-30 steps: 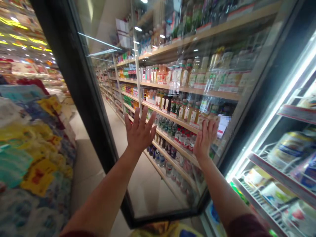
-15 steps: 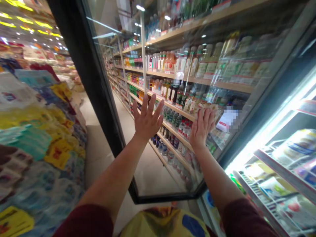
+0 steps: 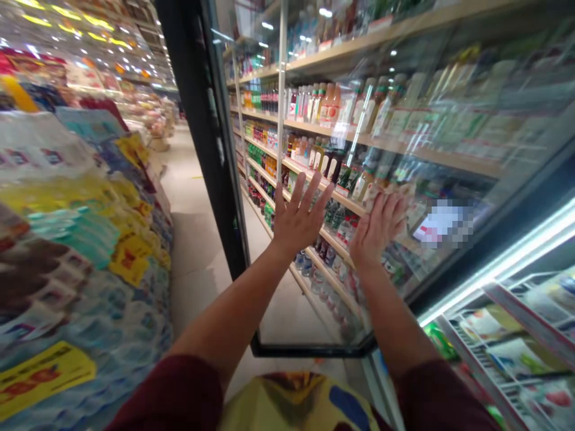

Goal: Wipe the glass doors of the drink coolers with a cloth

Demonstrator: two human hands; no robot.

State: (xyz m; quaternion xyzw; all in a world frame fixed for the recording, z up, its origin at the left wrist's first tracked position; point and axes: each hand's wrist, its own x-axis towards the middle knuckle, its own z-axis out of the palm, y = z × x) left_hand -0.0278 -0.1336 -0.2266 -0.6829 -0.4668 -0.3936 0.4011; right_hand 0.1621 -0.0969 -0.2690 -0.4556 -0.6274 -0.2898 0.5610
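Note:
The glass door (image 3: 309, 323) of an upright fridge stands swung out in front of me in its black frame. My left hand (image 3: 302, 218) lies on the pane with its fingers spread, and nothing is in it. To its right, my right hand (image 3: 377, 230) is laid against the same glass with its fingers close together. A pale, crumpled cloth (image 3: 406, 194) shows past those fingertips, pressed flat under them; part of it is hidden by the hand.
Through the pane I see wooden shelves of bottles (image 3: 330, 105). Lit fridge racks (image 3: 467, 353) with packaged goods are at the right. Stacked packs (image 3: 81, 269) with yellow signs line the left side of an aisle floor (image 3: 191, 251). A yellow bag or apron (image 3: 287, 407) is below me.
My view has turned left, so the door and both hands appear further right. The hands stay against the glass, and the right one has shifted slightly with the cloth.

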